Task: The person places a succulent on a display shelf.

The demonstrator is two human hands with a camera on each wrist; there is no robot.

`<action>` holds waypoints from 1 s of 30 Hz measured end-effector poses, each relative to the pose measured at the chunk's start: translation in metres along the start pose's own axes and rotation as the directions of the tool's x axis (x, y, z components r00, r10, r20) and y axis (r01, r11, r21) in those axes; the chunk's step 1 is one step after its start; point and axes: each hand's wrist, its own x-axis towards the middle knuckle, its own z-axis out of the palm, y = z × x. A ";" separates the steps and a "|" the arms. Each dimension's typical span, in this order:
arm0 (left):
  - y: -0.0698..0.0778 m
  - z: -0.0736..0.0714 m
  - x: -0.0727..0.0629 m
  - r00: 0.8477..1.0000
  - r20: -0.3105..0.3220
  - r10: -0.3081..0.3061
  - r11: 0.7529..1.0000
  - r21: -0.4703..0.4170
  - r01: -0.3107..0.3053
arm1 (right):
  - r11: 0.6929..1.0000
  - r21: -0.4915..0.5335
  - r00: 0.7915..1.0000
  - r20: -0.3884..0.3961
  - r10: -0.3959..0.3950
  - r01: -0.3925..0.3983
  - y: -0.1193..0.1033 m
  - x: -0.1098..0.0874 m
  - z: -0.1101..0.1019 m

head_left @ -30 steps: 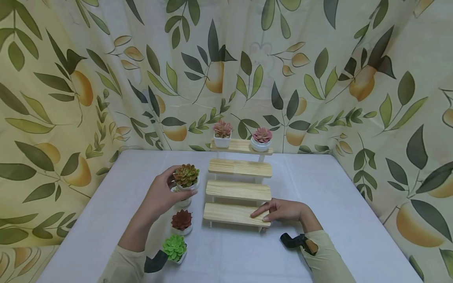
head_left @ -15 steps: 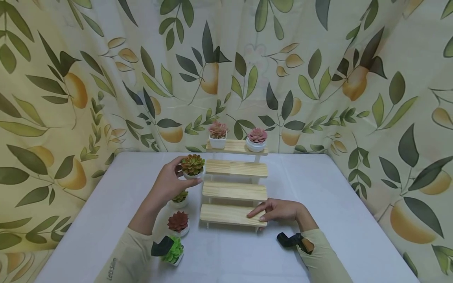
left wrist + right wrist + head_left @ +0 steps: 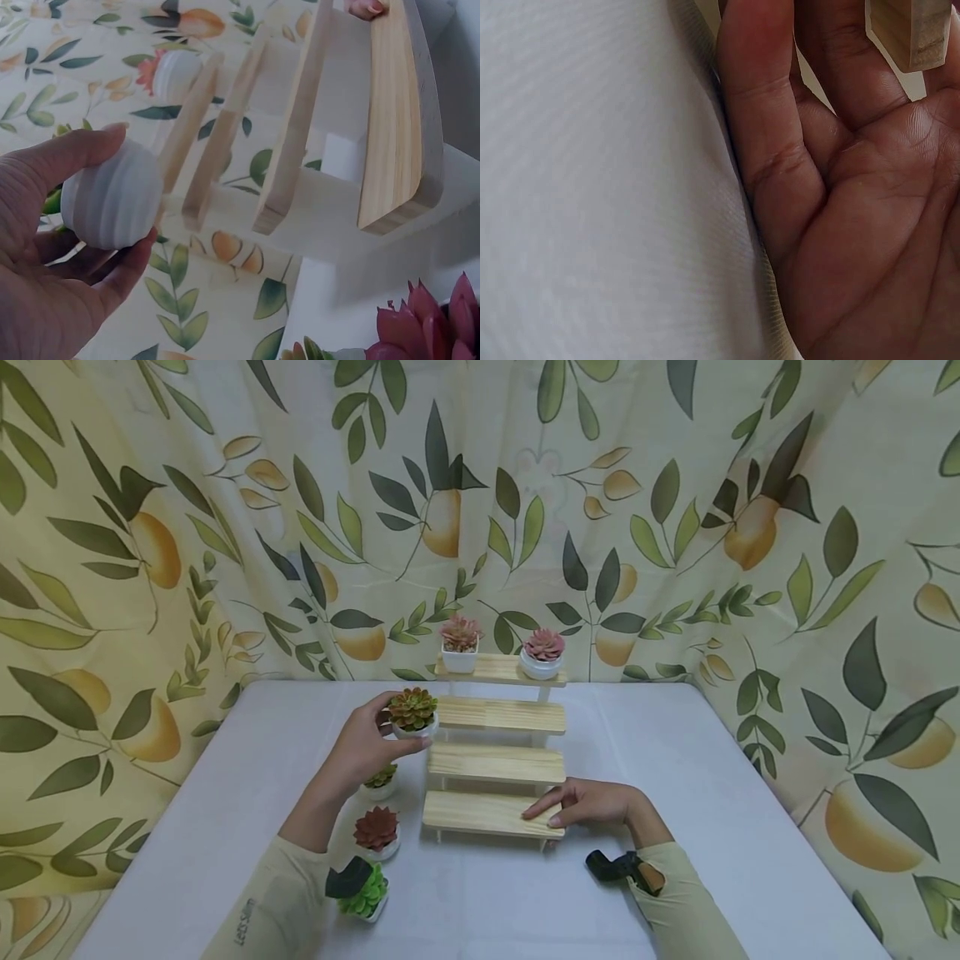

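My left hand (image 3: 370, 739) grips a potted succulent (image 3: 412, 710) by its white ribbed pot (image 3: 112, 196), thumb on one side and fingers on the other. It is raised beside the left end of the second shelf from the top. A stepped wooden display stand (image 3: 495, 763) with pale shelves rises in the middle of the table. At the right end of its lowest shelf, my right hand (image 3: 596, 802) holds on, thumb and index finger on top and other fingers below. In the right wrist view the shelf's corner (image 3: 930, 41) shows by the palm (image 3: 885, 225).
Two pink succulents, one in a square pot (image 3: 459, 658) and one in a round pot (image 3: 542, 668), stand on the top shelf. Left of the stand, a green succulent (image 3: 381, 777), a dark red one (image 3: 377, 828) and a bright green one (image 3: 367, 893) line the white table (image 3: 480, 910).
My left hand has carried the potted succulent right and slightly up toward the second shelf, uncovering the green one behind it, then barely moved. The right hand keeps its hold on the lowest shelf.
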 end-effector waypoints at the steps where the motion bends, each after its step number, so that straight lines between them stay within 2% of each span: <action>1: 0.000 0.001 0.001 1.000 0.002 -0.004 1.000 -0.005 0.004 | 1.000 -0.003 1.000 0.000 0.001 -0.001 0.000 0.000 0.000; 10: 0.005 0.007 0.012 1.000 0.006 -0.007 1.000 -0.016 0.007 | 1.000 0.019 1.000 0.008 0.003 -0.004 0.000 0.001 0.000; 23: 0.010 0.011 0.019 1.000 0.003 -0.006 1.000 -0.025 0.006 | 1.000 0.008 1.000 0.011 0.017 -0.017 0.002 0.002 -0.002; 30: 0.009 0.017 0.026 1.000 -0.008 0.006 1.000 0.000 -0.006 | 1.000 0.021 1.000 0.012 0.020 -0.020 0.002 0.001 -0.001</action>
